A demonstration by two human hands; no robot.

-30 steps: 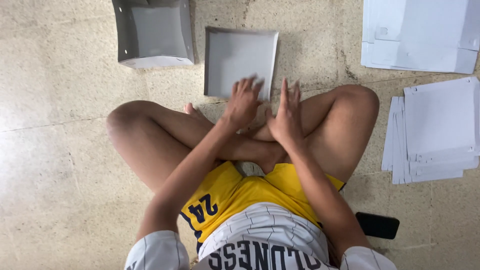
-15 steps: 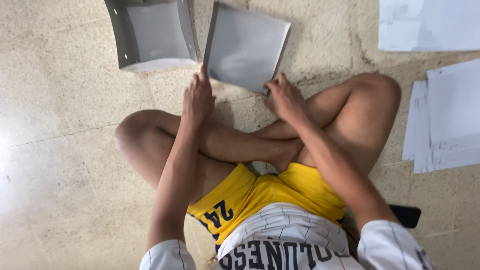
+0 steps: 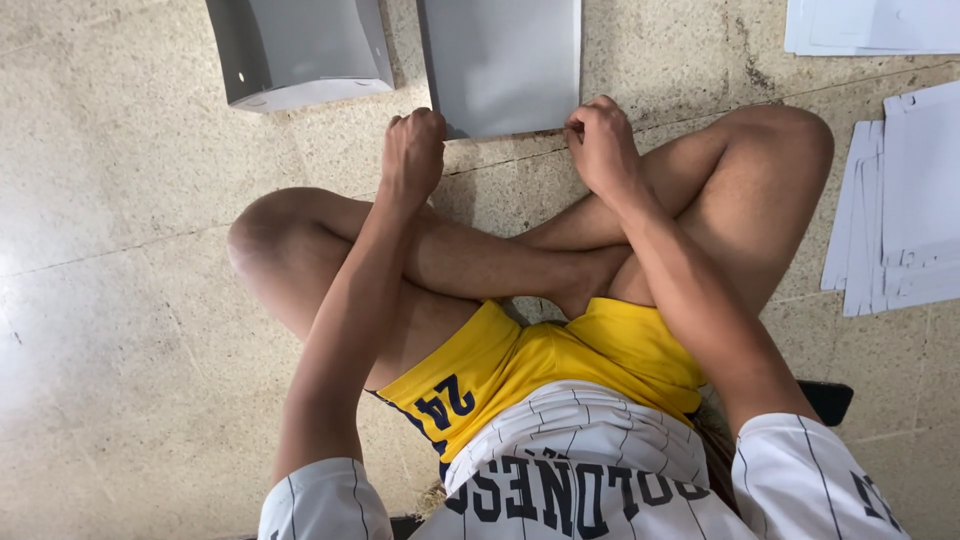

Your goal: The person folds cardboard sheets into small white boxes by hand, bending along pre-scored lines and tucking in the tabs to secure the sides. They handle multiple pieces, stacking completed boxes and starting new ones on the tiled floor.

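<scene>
Grey cardboard sheet gripped at its near corners

Grey flat cardboard sheet [image 3: 503, 60] lay on the speckled stone floor [image 3: 120, 250] at twelve o'clock from the seated person's crossed legs. The left hand [image 3: 414, 152] was curled closed on the sheet's near left corner, and the right hand [image 3: 600, 145] was curled closed on its near right corner. A folded grey cardboard box [image 3: 298, 48] sat just beside the sheet at ten o'clock. White paper sheets [image 3: 900, 200] were stacked at three o'clock, more white sheets [image 3: 870, 22] at one o'clock. A black phone [image 3: 828, 400] lay by the right arm.
</scene>
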